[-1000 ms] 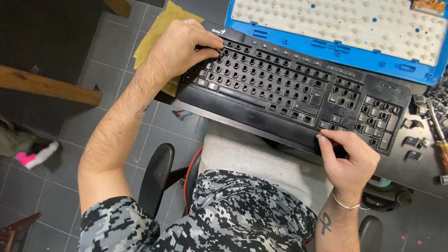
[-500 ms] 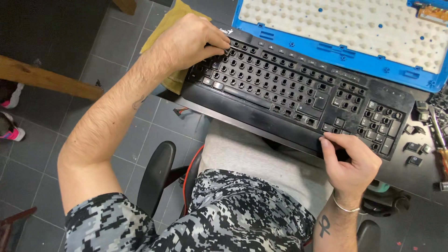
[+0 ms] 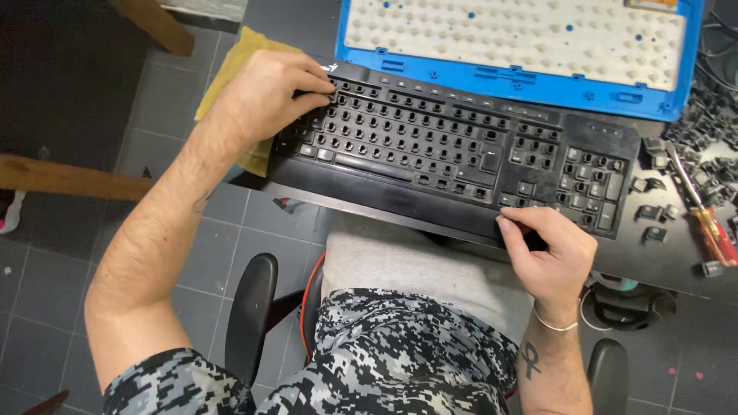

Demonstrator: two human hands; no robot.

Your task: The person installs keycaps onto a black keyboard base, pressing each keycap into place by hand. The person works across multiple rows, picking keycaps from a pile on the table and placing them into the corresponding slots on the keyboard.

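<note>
Black keyboard (image 3: 453,157) lies on the tabletop (image 3: 676,257), front edge overhanging the lap, long axis left to right. Left hand (image 3: 265,96) grips its far-left corner, fingers curled; right hand (image 3: 550,250) pinches the near-right edge.

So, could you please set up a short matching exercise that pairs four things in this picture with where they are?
1. left hand
2. right hand
3. screwdriver
4. yellow cloth

A. right of the black keyboard frame, among loose keycaps
B. frame's top left corner
C. under the frame's left end
D. frame's front edge

Pairs: 1-B, 2-D, 3-A, 4-C
</note>
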